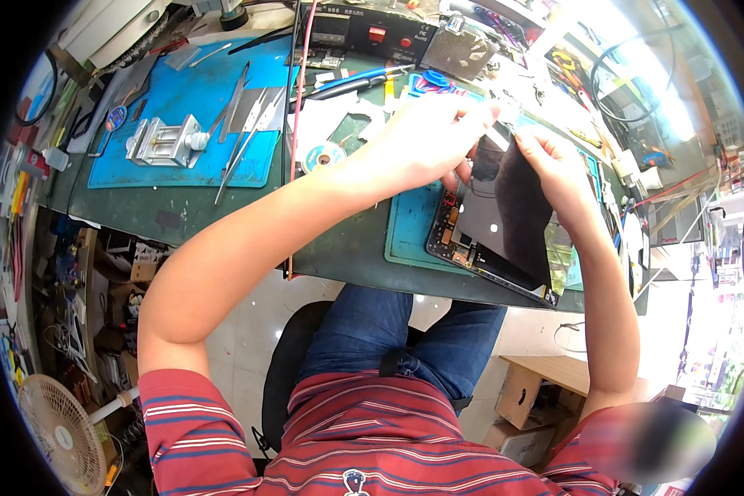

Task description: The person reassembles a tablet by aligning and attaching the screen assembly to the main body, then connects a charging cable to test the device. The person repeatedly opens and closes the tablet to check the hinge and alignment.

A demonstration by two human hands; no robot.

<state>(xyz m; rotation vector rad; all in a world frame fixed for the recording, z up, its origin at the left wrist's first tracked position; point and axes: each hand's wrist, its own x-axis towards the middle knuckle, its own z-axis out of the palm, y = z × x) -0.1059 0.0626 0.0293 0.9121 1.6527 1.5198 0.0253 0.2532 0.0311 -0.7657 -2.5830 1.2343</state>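
A dark glass screen panel (pixel 517 219) lies tilted over an opened tablet body (pixel 445 241), whose inner boards and small orange parts show along the left edge. My right hand (pixel 560 169) is closed on the panel's upper right edge, thumb on the dark face. At the panel's top left corner my left hand (pixel 448 136) is closed, its fingertips pinched together near a small white strip (pixel 498 137). What those fingertips hold is too small to make out. Lower fingers of the left hand curl by the panel's left edge.
A blue work mat (pixel 405 240) lies beneath the tablet. Farther left, another blue mat (pixel 140 99) bears a metal clamp fixture (pixel 167 142) and tweezers (pixel 244 145). A solder-like reel (pixel 324 155) sits between. At the back stands a black control box (pixel 364 33); a standing fan (pixel 62 434) is lower left.
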